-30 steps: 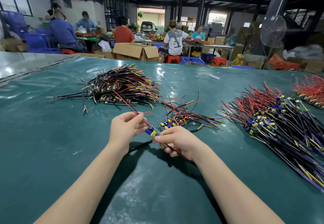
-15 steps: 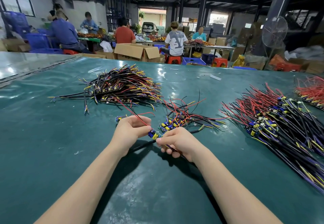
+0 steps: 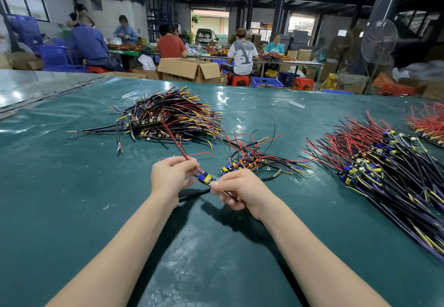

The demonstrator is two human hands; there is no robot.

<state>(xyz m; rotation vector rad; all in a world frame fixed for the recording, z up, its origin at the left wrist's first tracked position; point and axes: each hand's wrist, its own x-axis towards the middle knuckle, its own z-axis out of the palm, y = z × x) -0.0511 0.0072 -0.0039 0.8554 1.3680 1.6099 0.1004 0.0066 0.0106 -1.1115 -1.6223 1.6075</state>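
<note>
Between my hands is a small circuit board with blue and yellow parts, held just above the green table. My left hand pinches the red wire that runs up and away from the board's left end. My right hand grips the board's right end together with its black cable, which trails under my left wrist. Coloured wire ends poke out under my right fingers.
A stacked pile of wired boards lies behind my hands, a small loose heap just right of them, a large bundle at the right and red-wired ones at the far right. Beyond the table, people sit at benches among cardboard boxes.
Both hands have stayed together over the same spot with the board. My left fingers have shifted a little along the red wire; the view has tilted slightly.
</note>
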